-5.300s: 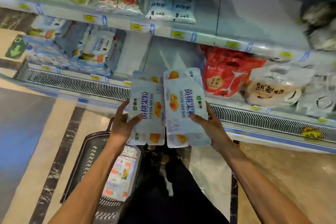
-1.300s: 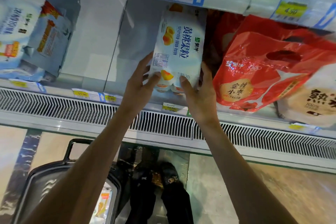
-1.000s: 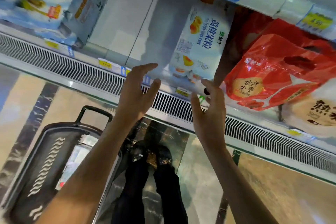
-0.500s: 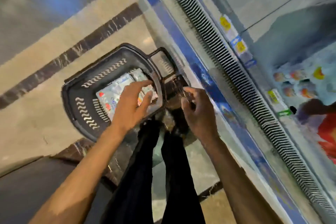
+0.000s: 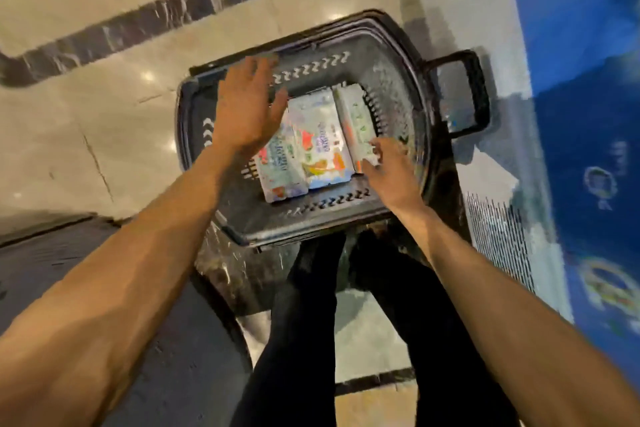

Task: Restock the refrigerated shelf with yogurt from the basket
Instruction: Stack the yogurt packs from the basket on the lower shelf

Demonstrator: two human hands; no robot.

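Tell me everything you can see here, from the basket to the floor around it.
basket: one, black, on the floor, centre
basket handle: one, black, at its right end
yogurt packs: apparently three, pale with red-orange print, inside the basket
floor: beige tiles, one dark marbled stripe
cabinet base: one, blue, right edge
vent grille: one, white, lower right
legs: two, black trousers, bottom centre
left hand: one, open, over the basket's left part
right hand: one, fingertips at the rightmost pack's near end, grip unclear
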